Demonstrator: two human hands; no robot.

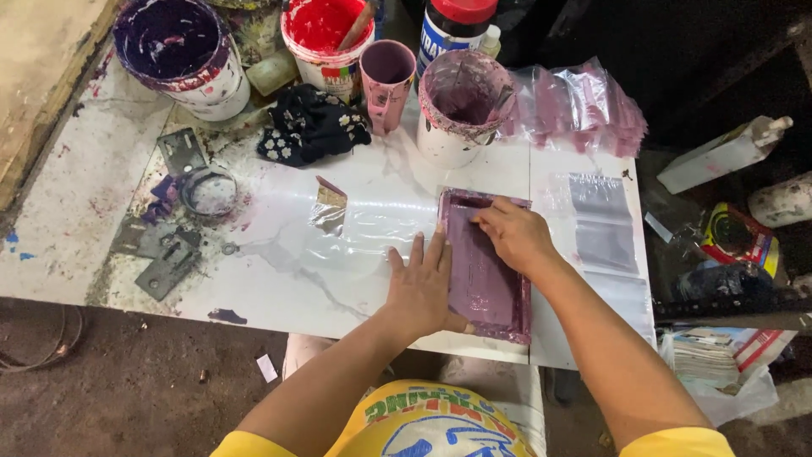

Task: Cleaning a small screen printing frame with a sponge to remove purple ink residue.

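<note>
- Lying flat at the front edge of the white table (355, 279): purple-stained screen frame (486, 283).
- Pressing open-palmed on the frame's left rail, fingers spread, gripping nothing: left hand (421, 288).
- Resting on the frame's upper part, fingers curled, grasp impossible to judge: right hand (514, 235).
- Standing just behind: purple-smeared pot (461, 106).
- Lying right of the frame: clear plastic bags (602, 233).

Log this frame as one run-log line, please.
left hand: flat on purple frame, left edge | right hand: pressing inside frame | frame: on white table | behind: paint buckets, plastic bags
</note>
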